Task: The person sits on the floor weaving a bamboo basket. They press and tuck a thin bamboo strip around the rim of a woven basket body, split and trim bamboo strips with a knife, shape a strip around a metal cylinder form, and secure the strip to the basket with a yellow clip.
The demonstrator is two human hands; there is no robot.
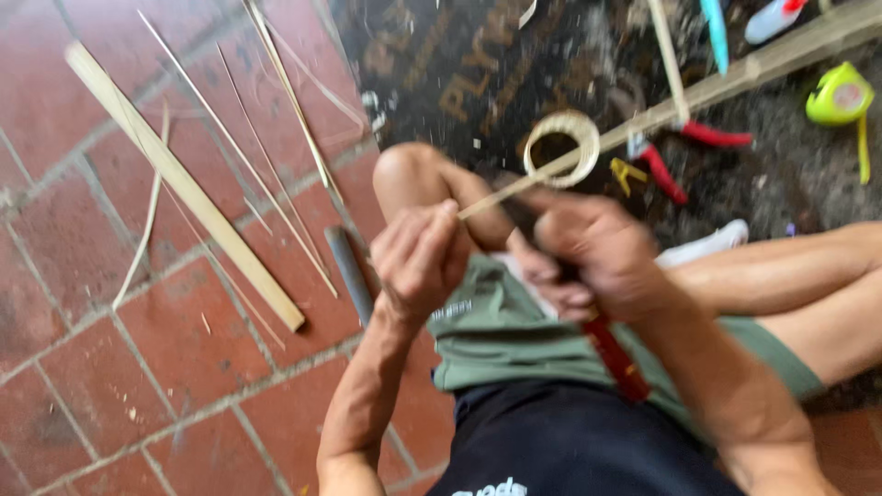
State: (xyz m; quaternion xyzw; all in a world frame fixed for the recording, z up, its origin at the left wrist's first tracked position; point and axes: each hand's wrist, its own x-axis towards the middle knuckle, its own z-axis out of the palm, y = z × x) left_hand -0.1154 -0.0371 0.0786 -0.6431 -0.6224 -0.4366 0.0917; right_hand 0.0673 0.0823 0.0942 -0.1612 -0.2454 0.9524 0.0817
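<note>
The left hand gripped a thin bamboo strip; the right hand, just beside it, clutched a red-handled knife.

Bare arms with no sleeves, left hand and right hand without gloves, green shorts just below them, dark shirt

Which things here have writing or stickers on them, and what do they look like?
Dark mat: on the floor above the hands, black with blurry tan printing.
Green shorts: small white patch near the left hand.
Dark shirt: white print at the bottom edge.
Tape measure: top right, rounded, yellow-green, with a small label.
</note>
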